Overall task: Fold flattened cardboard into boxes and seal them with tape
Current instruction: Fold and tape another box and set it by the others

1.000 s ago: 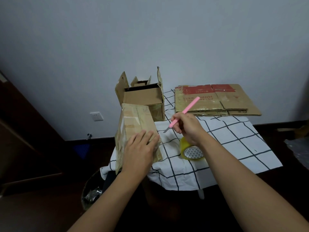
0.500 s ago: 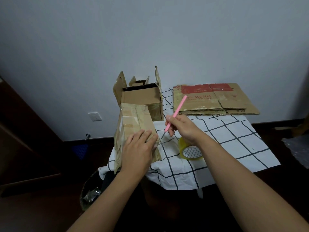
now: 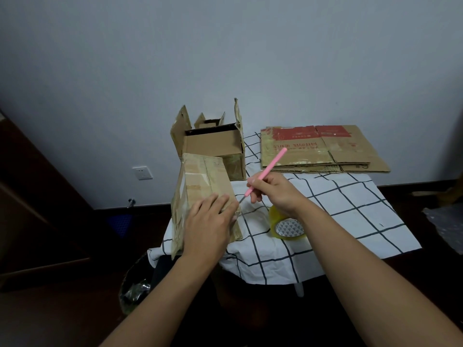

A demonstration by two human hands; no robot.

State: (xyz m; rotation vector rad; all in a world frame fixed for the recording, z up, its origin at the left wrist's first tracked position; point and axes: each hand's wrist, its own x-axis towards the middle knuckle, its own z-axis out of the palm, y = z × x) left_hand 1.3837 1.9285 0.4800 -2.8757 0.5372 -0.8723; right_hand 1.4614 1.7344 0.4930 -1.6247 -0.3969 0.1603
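A taped brown cardboard box (image 3: 200, 181) stands at the table's left front corner. My left hand (image 3: 209, 221) lies flat on its top face, fingers straight, pressing it down. My right hand (image 3: 273, 191) grips a pink craft knife (image 3: 266, 171) like a pen, its thin blade tip pointing at the box's right edge just beside my left fingertips. A roll of clear yellowish tape (image 3: 286, 225) lies on the cloth under my right wrist. Behind the taped box stands an open box (image 3: 213, 144) with its flaps up. A stack of flattened cardboard (image 3: 320, 149) lies at the back right.
The small table wears a white cloth with a dark grid (image 3: 338, 211). A bin with a liner (image 3: 136, 284) stands on the dark floor at the front left. A wall socket (image 3: 142, 173) is on the wall, and crumpled plastic (image 3: 448, 224) lies at the far right.
My right hand has brought the pink knife left and down, so its tip is now at the box edge by my left fingers. My left hand has stayed pressing on the box.
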